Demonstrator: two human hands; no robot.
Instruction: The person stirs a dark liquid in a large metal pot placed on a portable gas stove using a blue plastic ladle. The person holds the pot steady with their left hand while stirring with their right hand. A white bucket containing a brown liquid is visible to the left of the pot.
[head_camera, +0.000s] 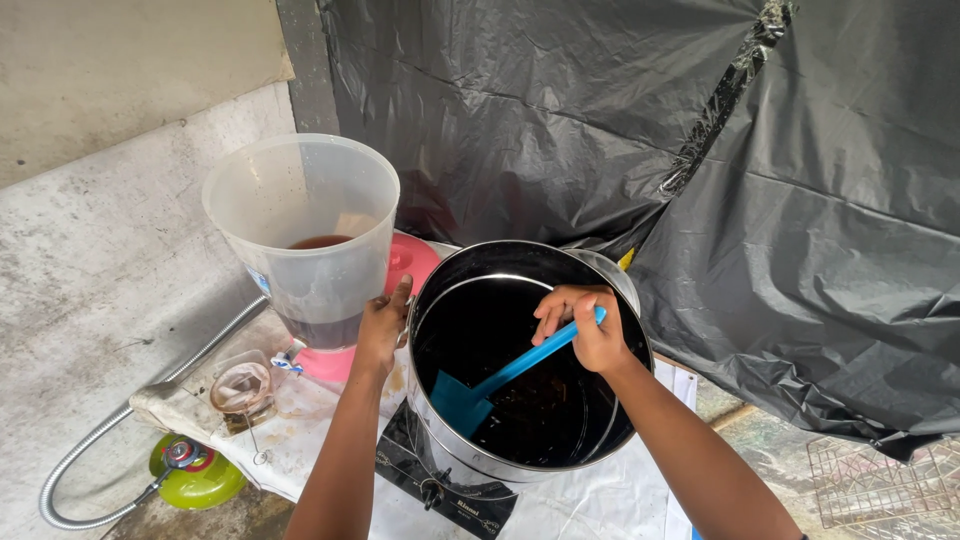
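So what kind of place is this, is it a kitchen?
Probably a rough, makeshift outdoor cooking spot, not a proper kitchen. A big steel pot of dark liquid sits on a small stove, a green gas bottle with a hose stands below, and black plastic sheeting hangs as a wall.
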